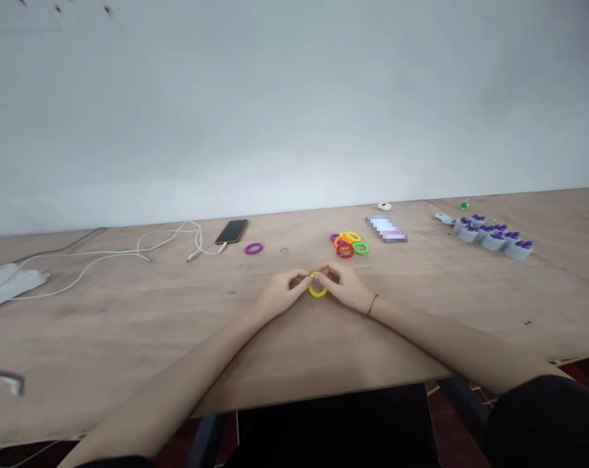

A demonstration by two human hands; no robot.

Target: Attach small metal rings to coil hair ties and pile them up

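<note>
Between my two hands is a yellow spiral coil bracelet (318, 294), held at its upper edge just above the table. My left hand (285, 290) pinches it from the left with thumb and fingers. From the right, my right hand (347, 286) pinches the same edge, its fingertips almost meeting the left ones. A small shiny bit shows at the pinch, too small to make out. Beyond my hands lies a pile of coil bracelets, with a red one (345, 251) in front and a green one (361, 248) at its right. A purple coil bracelet (253, 248) lies apart to the left.
A thin metal ring (284, 250) lies near the purple bracelet. Farther left are a black phone (232, 231) on a white cable (114, 251) and a white power strip (12, 286). Rightward are another phone (387, 229) and several grey cups with purple pieces (493, 240).
</note>
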